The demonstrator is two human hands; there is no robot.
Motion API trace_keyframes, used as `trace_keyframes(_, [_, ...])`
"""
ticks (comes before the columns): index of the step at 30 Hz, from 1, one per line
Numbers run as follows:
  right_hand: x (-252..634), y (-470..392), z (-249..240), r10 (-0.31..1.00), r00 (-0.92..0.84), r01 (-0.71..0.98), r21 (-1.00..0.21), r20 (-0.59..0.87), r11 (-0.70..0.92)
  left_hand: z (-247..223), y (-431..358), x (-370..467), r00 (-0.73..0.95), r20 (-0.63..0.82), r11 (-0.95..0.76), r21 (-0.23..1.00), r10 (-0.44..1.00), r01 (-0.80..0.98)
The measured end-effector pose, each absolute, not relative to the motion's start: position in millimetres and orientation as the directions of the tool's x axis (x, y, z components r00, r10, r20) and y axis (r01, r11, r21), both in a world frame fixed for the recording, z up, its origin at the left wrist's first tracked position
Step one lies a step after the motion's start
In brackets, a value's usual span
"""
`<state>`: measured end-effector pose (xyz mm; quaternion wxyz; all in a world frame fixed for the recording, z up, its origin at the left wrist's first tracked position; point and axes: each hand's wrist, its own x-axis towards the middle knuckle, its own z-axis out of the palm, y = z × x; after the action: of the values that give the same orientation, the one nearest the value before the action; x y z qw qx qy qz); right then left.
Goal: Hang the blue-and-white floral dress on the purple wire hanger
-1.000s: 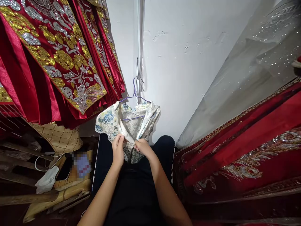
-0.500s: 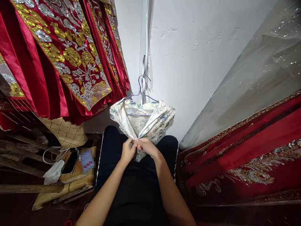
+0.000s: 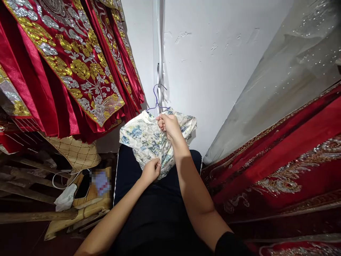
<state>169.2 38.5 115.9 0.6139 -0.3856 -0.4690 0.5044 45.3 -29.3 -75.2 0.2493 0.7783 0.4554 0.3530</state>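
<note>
A white short-sleeved top (image 3: 144,137) with a blue and green floral pattern hangs on a thin purple hanger (image 3: 156,97) in front of my knees. Its front edges now meet along a line down the middle. My right hand (image 3: 169,125) is closed at the neckline, at the upper end of that line. Lower down, my left hand (image 3: 152,170) pinches the fabric near the bottom of the front line. Any zip pull or fastener under my fingers is hidden.
Red garments with gold and silver embroidery (image 3: 85,67) hang at the left. A wooden stool (image 3: 94,202) below them carries a phone (image 3: 82,186) and white tissue (image 3: 65,197). Covered red beaded garments (image 3: 290,174) stand at the right. Behind is a white wall (image 3: 202,71).
My right hand has moved up from beside my left hand to the neckline. The top's front, folded open before, is now drawn together. My left hand stays low, slightly lower than before.
</note>
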Motion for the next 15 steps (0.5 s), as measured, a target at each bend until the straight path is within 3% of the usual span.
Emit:
trace_keyframes(3, [171.5, 27.3, 107.1, 0.970, -0.036, -0.238, -0.945, 0.240, 0.225, -34.4, -19.8, 36.0, 0.349, 0.380, -0.511, 0.717, 0.857, 0.475])
trace_keyframes(7, [175.2, 12.7, 101.7, 0.952, -0.062, -0.166, -0.944, 0.300, 0.286, 52.8, 5.8, 30.9, 0.119, 0.691, -0.687, 0.655, 0.713, 0.314])
trace_keyframes(11, [174.0, 8.8, 100.0, 0.944, -0.041, -0.058, -0.944, 0.328, 0.325, 106.4, 25.0, 36.5, 0.185, 0.758, -0.749, 0.518, 0.626, 0.413])
trace_keyframes(15, [176.4, 17.2, 71.0, 0.956, 0.037, 0.062, -0.956, 0.290, 0.287, 114.1, 27.8, 38.7, 0.193, 0.780, -0.741, 0.440, 0.595, 0.508])
